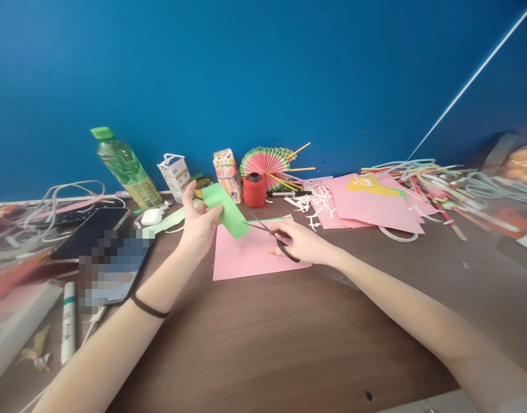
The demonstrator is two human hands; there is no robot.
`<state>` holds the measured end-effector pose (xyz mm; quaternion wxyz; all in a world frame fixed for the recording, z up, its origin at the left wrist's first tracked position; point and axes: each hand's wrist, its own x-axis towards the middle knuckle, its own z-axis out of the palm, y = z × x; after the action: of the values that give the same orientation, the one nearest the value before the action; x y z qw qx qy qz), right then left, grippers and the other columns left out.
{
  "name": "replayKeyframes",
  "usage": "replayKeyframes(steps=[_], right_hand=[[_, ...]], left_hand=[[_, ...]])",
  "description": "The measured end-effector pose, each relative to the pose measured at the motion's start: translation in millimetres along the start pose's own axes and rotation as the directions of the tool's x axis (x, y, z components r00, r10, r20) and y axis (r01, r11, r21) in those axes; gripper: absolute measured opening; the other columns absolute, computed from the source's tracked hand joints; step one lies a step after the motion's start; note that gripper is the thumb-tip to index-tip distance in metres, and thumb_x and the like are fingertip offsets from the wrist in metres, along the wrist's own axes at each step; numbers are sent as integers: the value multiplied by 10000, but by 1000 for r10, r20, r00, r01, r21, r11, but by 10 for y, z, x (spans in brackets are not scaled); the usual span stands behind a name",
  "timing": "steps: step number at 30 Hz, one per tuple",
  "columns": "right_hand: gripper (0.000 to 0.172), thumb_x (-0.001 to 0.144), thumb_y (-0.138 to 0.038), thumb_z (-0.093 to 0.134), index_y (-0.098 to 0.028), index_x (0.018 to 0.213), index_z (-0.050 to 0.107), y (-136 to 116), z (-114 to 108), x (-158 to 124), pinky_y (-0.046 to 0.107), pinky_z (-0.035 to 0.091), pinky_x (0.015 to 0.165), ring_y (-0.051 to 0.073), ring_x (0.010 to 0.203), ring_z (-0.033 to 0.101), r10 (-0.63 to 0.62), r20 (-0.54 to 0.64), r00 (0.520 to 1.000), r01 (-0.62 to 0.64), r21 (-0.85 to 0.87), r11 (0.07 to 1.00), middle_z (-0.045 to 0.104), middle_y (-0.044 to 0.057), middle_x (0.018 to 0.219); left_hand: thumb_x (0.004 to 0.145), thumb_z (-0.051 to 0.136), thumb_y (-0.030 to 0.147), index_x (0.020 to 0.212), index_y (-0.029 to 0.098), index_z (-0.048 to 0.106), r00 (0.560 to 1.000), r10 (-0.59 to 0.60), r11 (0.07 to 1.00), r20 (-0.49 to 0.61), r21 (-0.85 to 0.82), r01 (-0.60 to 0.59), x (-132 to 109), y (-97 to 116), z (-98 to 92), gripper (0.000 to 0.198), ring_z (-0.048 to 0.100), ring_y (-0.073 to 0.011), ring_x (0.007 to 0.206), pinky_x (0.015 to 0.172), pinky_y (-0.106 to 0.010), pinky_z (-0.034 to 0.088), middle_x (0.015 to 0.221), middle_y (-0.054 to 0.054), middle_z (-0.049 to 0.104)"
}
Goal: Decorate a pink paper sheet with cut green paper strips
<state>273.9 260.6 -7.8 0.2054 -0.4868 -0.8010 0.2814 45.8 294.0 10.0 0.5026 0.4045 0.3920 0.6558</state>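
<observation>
My left hand (198,221) pinches a folded-looking strip of green paper (229,213) between thumb and fingers, tilted above the table. In my right hand (304,241) is a pair of scissors (285,245) with black handles. Its blades are parted and point left, close to the green paper's right end; whether they touch it I cannot tell. Below both hands a pink sheet of paper (255,261) lies flat on the table. A thin green edge shows along its top, partly behind my right hand.
Behind stand a red thread spool (254,192), a pink-green paper fan (266,162), small cartons (227,172) and a green bottle (128,169). White paper scraps (313,201) and pink sheets (371,203) lie right. Phones (93,232), cables and a marker (68,321) crowd the left.
</observation>
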Motion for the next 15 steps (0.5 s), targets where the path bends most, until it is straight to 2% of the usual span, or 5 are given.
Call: replayKeyframes(steps=[3,6,10,15], right_hand=[[437,720,-583,573,-223,967,542,-1,17,1,290,394,683,165,760,509,-11,39,999,10,42,999,536,28,898],[433,724,-590,564,-221,951,547,-36,34,-3,287,386,679,172,771,521,-13,45,999,10,70,997,571,26,905],[408,714,-564,590,-213,922,568,-88,41,-18,280,380,664,163,738,524,-11,33,999,8,100,995,593,23,886],[354,738,-542,573,-202,832,600,-148,36,-45,264,378,626,141,678,504,13,50,999,-24,213,977,601,11,795]], left_hand=[[577,681,95,1003,240,577,1000,29,999,0,23,-29,-14,5,1,461,606,-104,658,601,-221,475,778,12,631],[601,673,142,798,164,617,999,5,999,39,38,-6,-31,19,22,206,591,-106,637,611,-239,473,725,-3,618],[596,680,132,789,155,615,999,-15,1000,47,3,15,-52,26,58,205,591,-105,642,620,-240,463,739,-6,632],[577,690,113,787,158,613,996,-42,998,75,-47,45,-62,11,82,229,591,-100,635,615,-235,460,731,1,637]])
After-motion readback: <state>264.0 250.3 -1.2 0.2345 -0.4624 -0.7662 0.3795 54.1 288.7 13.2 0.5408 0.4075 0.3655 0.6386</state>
